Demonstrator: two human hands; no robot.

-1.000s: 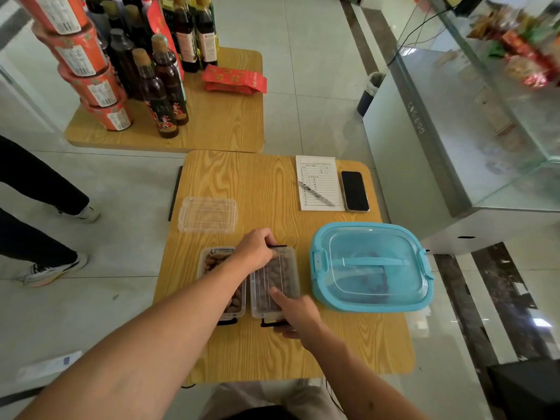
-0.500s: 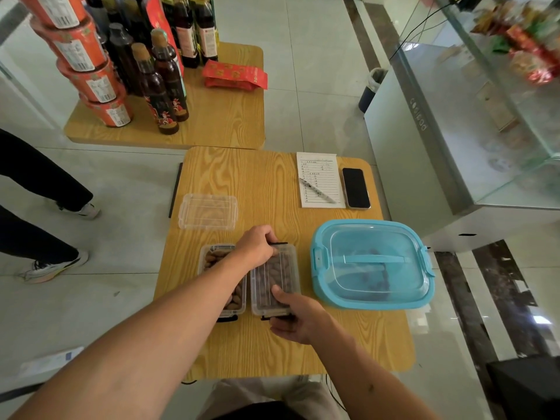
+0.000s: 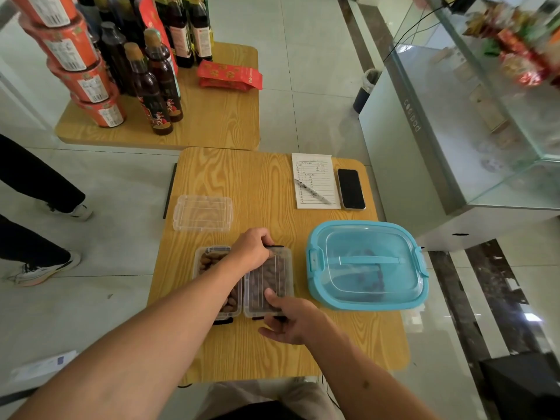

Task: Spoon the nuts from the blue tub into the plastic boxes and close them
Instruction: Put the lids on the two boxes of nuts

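— Which step are you on?

— Closing. My left hand lies curled over the far end of the right-hand box, pressing its lid down near the black clasp there. My right hand pinches the near end, thumb on top of the lid, the other fingers curled below the edge by the near clasp.

— And the other box?

— The left-hand box sits touching it, full of nuts and uncovered as far as I can see past my forearm. Its spare lid lies apart, farther up the counter.

— The blue tub?

— The blue tub stands just to the right, lid on, a few nuts showing through.

— What next?

— I'd judge both clasps need snapping shut with firm, even pressure at each end. Then I fetch that loose lid for the open box.
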